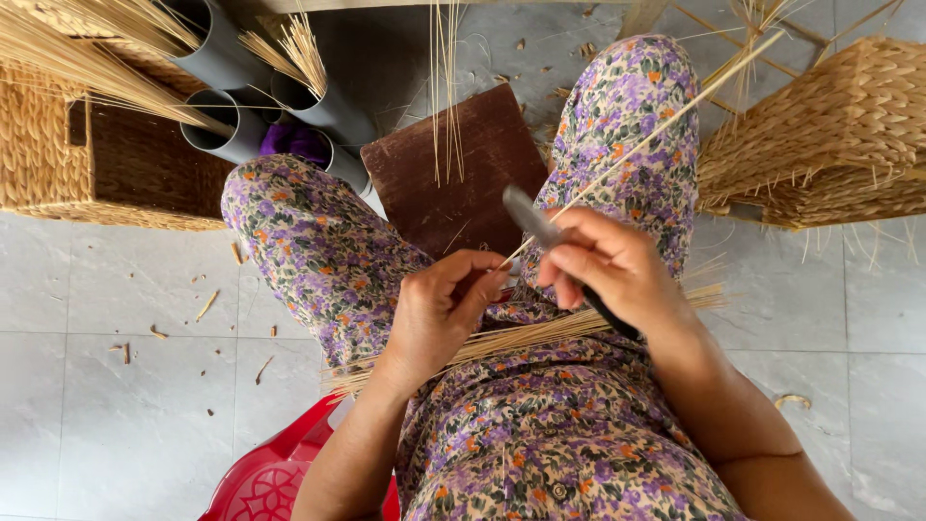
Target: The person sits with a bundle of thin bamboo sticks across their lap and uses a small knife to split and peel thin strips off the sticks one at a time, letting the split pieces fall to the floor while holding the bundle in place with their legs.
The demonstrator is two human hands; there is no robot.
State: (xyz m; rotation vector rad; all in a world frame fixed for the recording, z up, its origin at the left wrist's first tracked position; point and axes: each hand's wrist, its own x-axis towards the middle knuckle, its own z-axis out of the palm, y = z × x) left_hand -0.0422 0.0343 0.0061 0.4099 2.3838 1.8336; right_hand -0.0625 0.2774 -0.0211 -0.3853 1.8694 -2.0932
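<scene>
Right hand (617, 265) fingers clench a knife (531, 224); left hand (439, 309) fingers pinch a thin reed (656, 130).

a long, thin, pale straw-coloured reed (646, 138) runs slantwise from the middle of the view up toward the upper right, its lower end pinched at the fingertips above the lap. a knife (536, 228) with a dull grey blade points up and left, its blade just beside the reed's lower end, its dark handle end showing below the fist.
</scene>
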